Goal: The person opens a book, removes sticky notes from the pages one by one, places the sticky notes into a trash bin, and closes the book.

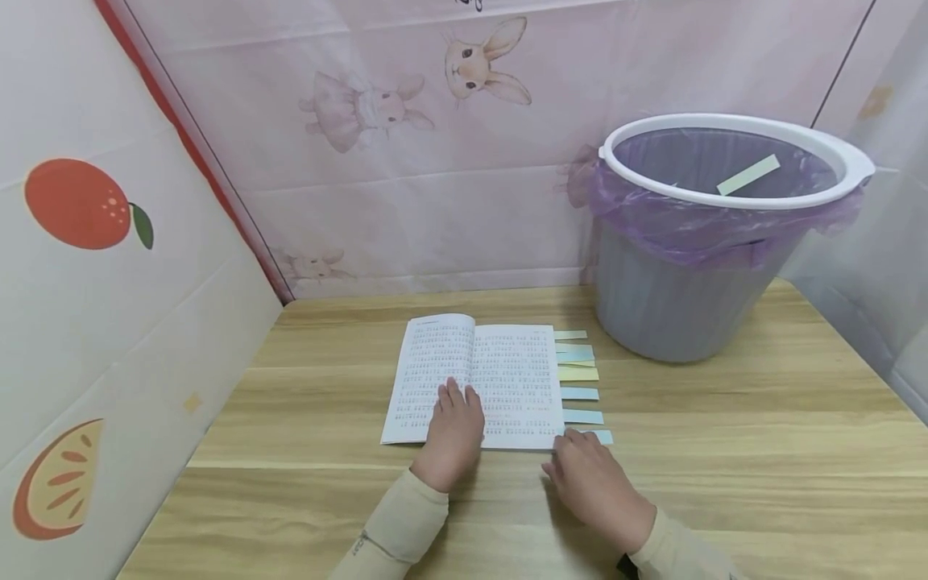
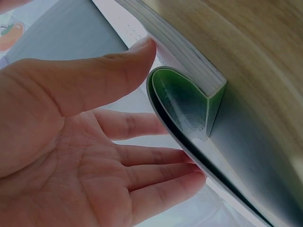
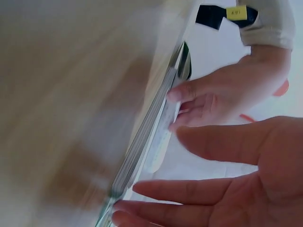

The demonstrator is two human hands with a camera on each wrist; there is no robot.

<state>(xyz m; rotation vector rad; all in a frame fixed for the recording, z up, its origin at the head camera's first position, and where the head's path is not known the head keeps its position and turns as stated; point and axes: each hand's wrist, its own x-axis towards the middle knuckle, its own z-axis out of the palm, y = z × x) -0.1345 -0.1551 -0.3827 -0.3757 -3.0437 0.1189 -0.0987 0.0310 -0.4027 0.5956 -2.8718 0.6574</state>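
An open book (image 1: 513, 387) of printed text lies on the table, its left pages bowed up near the spine. My left hand (image 1: 455, 423) rests on it by the spine, fingers straight. In the left wrist view those fingers touch the curved left pages and the thumb (image 2: 135, 54) lies against the right-hand page block. My right hand (image 1: 590, 475) is at the book's lower right corner, next to the lowest blue sticky tab (image 1: 603, 437). The right wrist view shows its fingertips at the corner, with the thumb (image 3: 213, 142) held apart from them.
Several blue, yellow and pale green tabs (image 1: 578, 374) stick out along the book's right edge. A grey bin (image 1: 656, 282) with a purple bag and white rim stands at the back right; a pale strip (image 1: 748, 175) lies in its mouth. Printed curtains border the wooden table (image 1: 290, 515).
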